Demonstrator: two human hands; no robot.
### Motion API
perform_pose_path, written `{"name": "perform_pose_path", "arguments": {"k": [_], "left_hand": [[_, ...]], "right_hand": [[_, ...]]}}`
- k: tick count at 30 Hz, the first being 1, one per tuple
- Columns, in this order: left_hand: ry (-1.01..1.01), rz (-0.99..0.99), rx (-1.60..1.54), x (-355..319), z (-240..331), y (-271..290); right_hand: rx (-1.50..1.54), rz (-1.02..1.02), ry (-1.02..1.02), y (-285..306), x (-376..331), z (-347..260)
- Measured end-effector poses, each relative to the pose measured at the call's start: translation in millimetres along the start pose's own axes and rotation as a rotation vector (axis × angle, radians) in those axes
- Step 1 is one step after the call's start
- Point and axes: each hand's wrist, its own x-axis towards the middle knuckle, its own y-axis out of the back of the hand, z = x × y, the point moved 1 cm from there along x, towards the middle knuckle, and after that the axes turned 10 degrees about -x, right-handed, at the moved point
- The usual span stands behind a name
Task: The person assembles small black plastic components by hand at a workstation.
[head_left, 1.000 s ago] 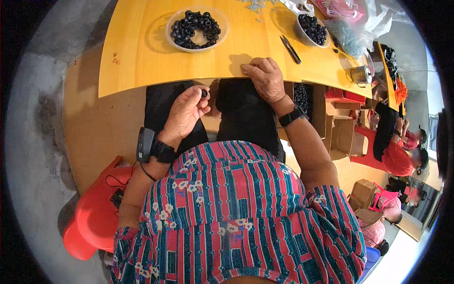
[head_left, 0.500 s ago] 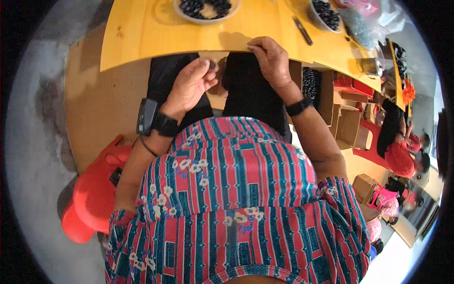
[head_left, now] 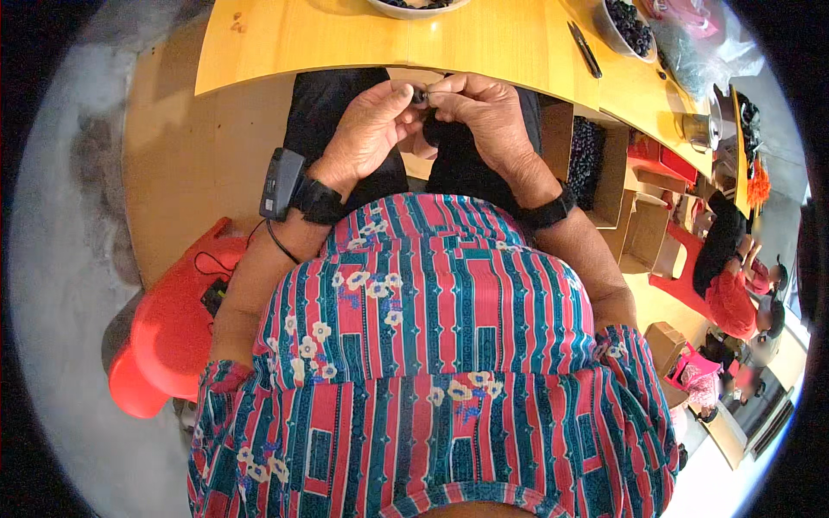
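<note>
Just off the near edge of the yellow table (head_left: 302,39), my two hands meet over my lap. Thumb and fingers of my left hand (head_left: 367,129) pinch a small, round black part (head_left: 420,96). My right hand (head_left: 492,121) is closed too, its thumb and forefinger tips right beside that part. What those tips hold is too small to make out; a thin, dark line shows between them and the part. At the top of the view, a pale bowl (head_left: 423,12) with black pieces in it is partly cut off.
On the table's right stand another bowl (head_left: 608,33) of black pieces, a dark pen-like tool (head_left: 585,50), plastic bags (head_left: 691,56) and a metal cup (head_left: 701,131). Cardboard boxes (head_left: 643,229) sit below on the right. A red stool (head_left: 177,337) is at my left. Other people sit far right.
My right hand has come down from the table edge to meet my left, which still holds the black part. The view has shifted, so the bowls sit higher.
</note>
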Motion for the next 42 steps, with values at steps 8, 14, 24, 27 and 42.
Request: {"name": "perform_pose_path", "arguments": {"k": [8, 14, 24, 27, 42], "left_hand": [[0.025, -0.013, 0.076, 0.4, -1.1, -5.5], [0.020, 0.006, 0.118, -1.1, -1.4, -4.1], [0.091, -0.042, -0.096, -4.2, -1.9, 6.6], [0.016, 0.050, -0.034, -2.6, -5.0, -7.2], [0.057, -0.007, -0.083, -2.9, -1.9, -2.2]], "right_hand": [[-0.011, -0.007, 0.009, 3.5, 1.4, -0.7], [0.042, -0.024, -0.068, -1.8, -1.8, -17.6], [-0.042, 0.018, 0.182, -18.7, -6.3, -9.9], [-0.097, -0.080, 0.075, -12.5, -7.2, -11.9], [-0.345, -0.017, 0.299, -4.5, 4.4, 0.8]]}}
